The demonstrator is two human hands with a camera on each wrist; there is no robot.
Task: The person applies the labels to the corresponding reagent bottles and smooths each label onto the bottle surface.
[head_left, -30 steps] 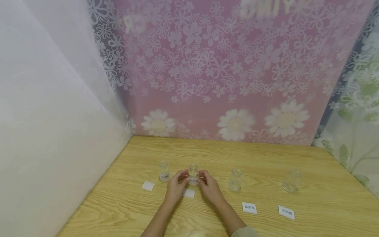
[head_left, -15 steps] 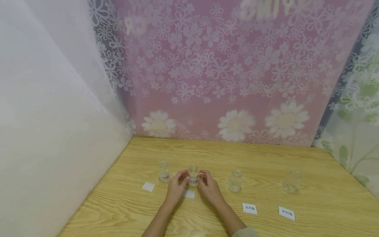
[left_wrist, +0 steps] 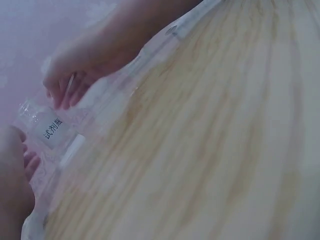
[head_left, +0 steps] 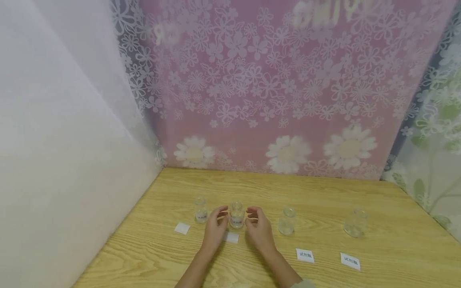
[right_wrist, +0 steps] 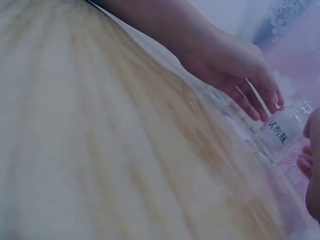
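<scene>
A small clear glass bottle point(head_left: 236, 216) with a white label bearing dark Chinese characters stands upright between my two hands. My left hand point(head_left: 215, 230) is at its left side, fingers loosely bent, fingertips close by the glass. On the other side my right hand point(head_left: 260, 229) is curved toward the bottle, with a narrow gap showing between. The right wrist view has the labelled bottle point(right_wrist: 280, 132) with the left hand's fingertips right at its shoulder. A small white paper piece point(head_left: 231, 237) lies just in front of the bottle, partly behind the left hand.
Left of my hands stands another labelled bottle point(head_left: 201, 210), a blank white paper point(head_left: 182, 228) before it. To the right are two unlabelled bottles, one nearer point(head_left: 286, 221) and one farther point(head_left: 355, 223). In front of these lie two printed labels, left point(head_left: 305, 255) and right point(head_left: 350, 261).
Both hands have loosened from the middle bottle; the right one has drawn slightly away to the right. The bottle stays standing in place, and the whole head view has shifted slightly.
</scene>
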